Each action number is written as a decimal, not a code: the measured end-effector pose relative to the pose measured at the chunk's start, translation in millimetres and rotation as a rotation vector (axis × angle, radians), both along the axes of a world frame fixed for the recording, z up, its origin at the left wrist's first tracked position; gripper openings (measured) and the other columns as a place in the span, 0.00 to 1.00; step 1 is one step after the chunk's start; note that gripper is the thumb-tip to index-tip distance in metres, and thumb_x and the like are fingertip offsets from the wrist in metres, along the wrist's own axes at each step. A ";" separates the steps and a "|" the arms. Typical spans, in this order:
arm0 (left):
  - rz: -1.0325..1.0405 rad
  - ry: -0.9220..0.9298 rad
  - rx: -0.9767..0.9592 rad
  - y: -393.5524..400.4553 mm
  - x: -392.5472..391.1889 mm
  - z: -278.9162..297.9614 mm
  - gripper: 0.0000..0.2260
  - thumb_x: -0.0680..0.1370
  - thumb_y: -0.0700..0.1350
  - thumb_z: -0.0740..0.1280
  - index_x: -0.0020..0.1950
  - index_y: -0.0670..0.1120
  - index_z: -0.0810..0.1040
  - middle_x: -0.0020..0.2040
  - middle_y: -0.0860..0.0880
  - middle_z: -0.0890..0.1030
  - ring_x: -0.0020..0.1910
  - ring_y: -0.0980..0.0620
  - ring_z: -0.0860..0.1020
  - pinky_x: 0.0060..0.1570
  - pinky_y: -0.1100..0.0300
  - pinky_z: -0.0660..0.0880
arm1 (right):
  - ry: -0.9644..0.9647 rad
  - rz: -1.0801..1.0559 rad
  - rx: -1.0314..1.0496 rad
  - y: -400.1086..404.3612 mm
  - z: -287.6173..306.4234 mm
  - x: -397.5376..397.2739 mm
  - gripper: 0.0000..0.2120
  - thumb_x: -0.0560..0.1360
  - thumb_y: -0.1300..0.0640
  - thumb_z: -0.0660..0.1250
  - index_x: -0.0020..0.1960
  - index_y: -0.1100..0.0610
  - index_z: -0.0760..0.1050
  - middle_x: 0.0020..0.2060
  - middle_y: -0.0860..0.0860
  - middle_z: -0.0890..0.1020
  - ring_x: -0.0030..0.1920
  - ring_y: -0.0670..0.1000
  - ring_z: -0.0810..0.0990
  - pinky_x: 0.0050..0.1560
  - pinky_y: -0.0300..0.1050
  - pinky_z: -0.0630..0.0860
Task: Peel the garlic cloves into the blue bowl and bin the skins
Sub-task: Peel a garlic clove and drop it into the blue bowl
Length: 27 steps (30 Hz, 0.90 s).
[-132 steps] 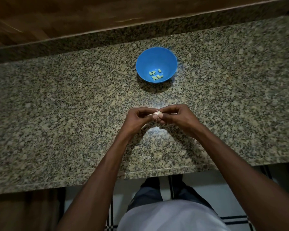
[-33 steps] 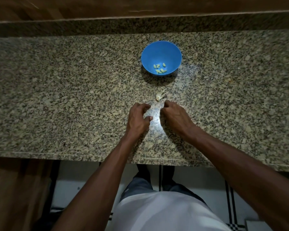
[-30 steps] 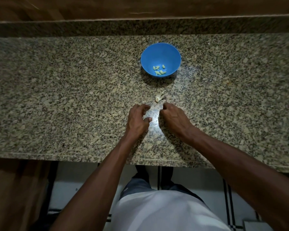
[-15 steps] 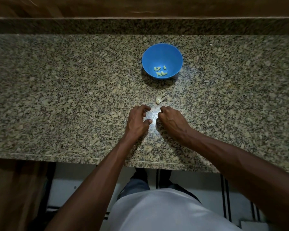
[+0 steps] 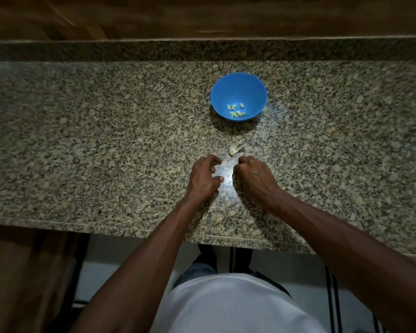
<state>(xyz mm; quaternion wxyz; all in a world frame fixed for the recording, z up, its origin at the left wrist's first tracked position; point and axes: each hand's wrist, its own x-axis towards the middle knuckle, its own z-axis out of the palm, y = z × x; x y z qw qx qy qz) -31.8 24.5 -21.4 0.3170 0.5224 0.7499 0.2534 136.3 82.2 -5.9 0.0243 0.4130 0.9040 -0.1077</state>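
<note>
Fingers of both hands curl down onto the counter [image 5: 106,145] and hold nothing I can make out. The left hand [image 5: 203,180] rests with its fingers arched like a claw, tips on the stone, thumb tip showing toward the glare. The right hand [image 5: 252,175] is bunched tighter, knuckles up; whether it pinches a scrap of skin beneath them I cannot tell, since the fingertips are hidden.

A few seconds ago both hands were raised together, working a clove between the fingertips. Now they are down on the stone, and a small pale piece [image 5: 234,149] lies just beyond the right hand's knuckles, between the hands and the bowl [image 5: 255,92]. It looks like loose skin, perhaps with a clove in it; it is too small to be sure. Over the last second the hands have barely shifted, only drawing slightly closer to each other.

My reading is that the peeling is largely done and the hands are gathering skins off the counter for the bin. No bin is in view.

Peeled cloves [image 5: 235,110], about half a dozen, lie in the bottom of the bowl, which stands well beyond the hands toward the back wall.

No brand, label or writing is readable anywhere.
</note>
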 end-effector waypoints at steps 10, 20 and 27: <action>-0.014 0.020 0.038 1.4 -4.8 -8.8 0.14 0.67 0.42 0.80 0.49 0.46 0.81 0.43 0.48 0.78 0.41 0.53 0.74 0.41 0.54 0.74 | 0.369 -0.223 -0.267 15.2 6.4 15.1 0.09 0.67 0.71 0.68 0.33 0.60 0.79 0.29 0.56 0.80 0.30 0.50 0.77 0.33 0.55 0.79; -0.007 0.011 0.025 2.6 -6.4 -11.8 0.12 0.67 0.42 0.81 0.46 0.46 0.82 0.43 0.48 0.78 0.39 0.57 0.73 0.40 0.59 0.72 | 0.476 -0.254 -0.264 8.5 6.2 17.7 0.05 0.73 0.68 0.74 0.45 0.61 0.87 0.41 0.54 0.87 0.40 0.50 0.84 0.44 0.51 0.84; -0.002 -0.011 0.014 3.0 -8.1 -12.2 0.12 0.68 0.42 0.82 0.47 0.46 0.82 0.43 0.48 0.78 0.39 0.58 0.73 0.38 0.61 0.71 | 0.437 -0.284 -0.282 -0.3 8.7 16.5 0.04 0.74 0.66 0.77 0.44 0.58 0.86 0.37 0.48 0.86 0.36 0.41 0.82 0.39 0.42 0.82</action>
